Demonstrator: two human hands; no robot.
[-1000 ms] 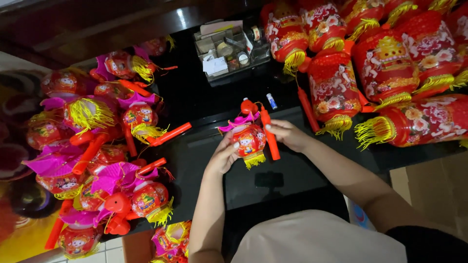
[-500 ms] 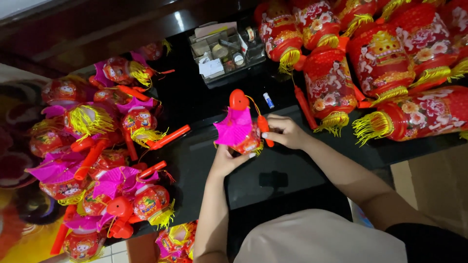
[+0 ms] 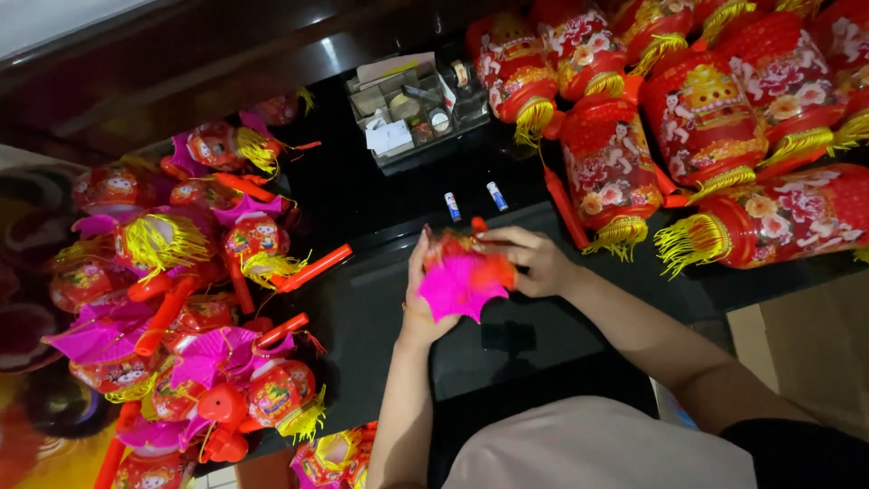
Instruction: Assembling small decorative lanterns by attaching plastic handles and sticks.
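- Heap of small lanterns [image 3: 181, 317] with pink caps, yellow tassels and orange handles lies at the left of the black table [image 3: 362, 326].
- Left hand [image 3: 418, 294], fingers closed round the small lantern [image 3: 463, 276], holds it above the table centre.
- Right hand [image 3: 529, 258] grips the same lantern's red top, fingers curled.
- Clear organiser box [image 3: 412, 113] stands behind.
- Large red lanterns [image 3: 706, 118] are piled at the right.

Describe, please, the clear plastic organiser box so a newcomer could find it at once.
Start at the black table and look to its far edge, between the pile of small lanterns and the big red lanterns. The clear organiser box sits there, the only see-through, compartmented thing, holding small odds and ends.
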